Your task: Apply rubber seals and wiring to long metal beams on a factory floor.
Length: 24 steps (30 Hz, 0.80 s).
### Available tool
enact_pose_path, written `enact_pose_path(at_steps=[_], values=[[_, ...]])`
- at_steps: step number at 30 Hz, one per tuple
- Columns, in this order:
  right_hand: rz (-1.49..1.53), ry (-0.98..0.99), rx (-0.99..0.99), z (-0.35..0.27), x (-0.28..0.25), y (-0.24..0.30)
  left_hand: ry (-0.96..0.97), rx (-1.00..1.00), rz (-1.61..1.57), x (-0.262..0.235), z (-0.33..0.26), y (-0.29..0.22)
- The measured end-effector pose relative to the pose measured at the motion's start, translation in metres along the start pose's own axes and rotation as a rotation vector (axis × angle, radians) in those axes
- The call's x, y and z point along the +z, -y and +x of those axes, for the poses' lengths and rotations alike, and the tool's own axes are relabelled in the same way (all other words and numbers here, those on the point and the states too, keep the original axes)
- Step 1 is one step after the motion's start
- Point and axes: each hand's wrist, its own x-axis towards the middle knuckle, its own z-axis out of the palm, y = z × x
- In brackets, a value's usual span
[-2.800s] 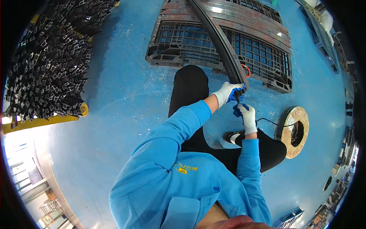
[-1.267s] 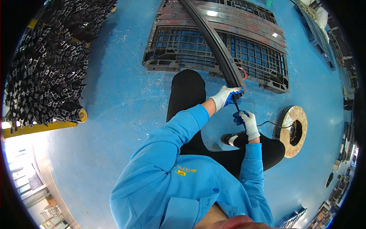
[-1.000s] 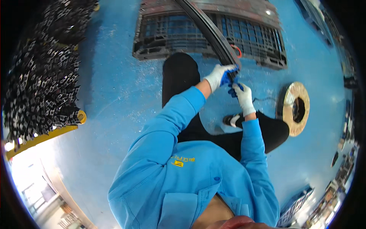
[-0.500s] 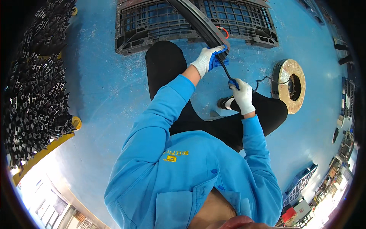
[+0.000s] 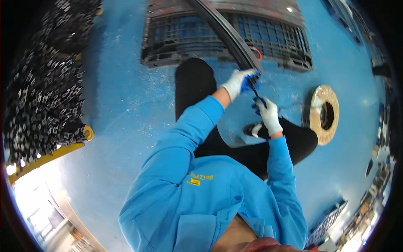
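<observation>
Long black profiles (image 5: 228, 38), side by side, slope down from the pallet to my left hand (image 5: 240, 84). This hand, in a white glove with a blue palm, is closed around their near end. A thin black strip (image 5: 254, 89) runs out of that end toward me. My right hand (image 5: 268, 114), gloved alike and slightly nearer my body, has its fingers closed on the strip. The gloves hide how the strip meets the profiles. A small red-orange loop (image 5: 256, 53) shows beside the profiles, near the pallet.
A grey-black grid pallet (image 5: 168, 40) lies ahead. On the right, beside my knee, stands a round tan coil (image 5: 317, 122) with a dark centre. A large stack of black profiles (image 5: 46, 101) fills the left, on a yellow-ended rack (image 5: 48, 161). The floor (image 5: 126, 126) is blue.
The whole view has shifted, so things sit lower and mostly farther right. Both hands keep their holds, slightly closer together. The dark strand between right hand and coil no longer shows clearly.
</observation>
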Motion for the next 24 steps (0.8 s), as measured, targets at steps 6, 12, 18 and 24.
enact_pose_path(at_steps=[6, 12, 18, 24], values=[[-0.566, -0.227, -0.302, 0.004, 0.014, -0.011, -0.047, 0.169, -0.008, 0.01, 0.002, 0.005], [-0.49, -0.245, -0.323, 0.024, 0.025, -0.005, -0.053, 0.203, -0.029, 0.005, 0.003, -0.001], [-0.018, -0.03, 0.016, 0.019, 0.001, -0.024, -0.042, 0.177, -0.058, 0.004, 0.003, -0.001], [-0.441, -0.156, -0.16, 0.023, 0.015, 0.011, -0.032, 0.155, -0.063, 0.001, 0.001, 0.001]])
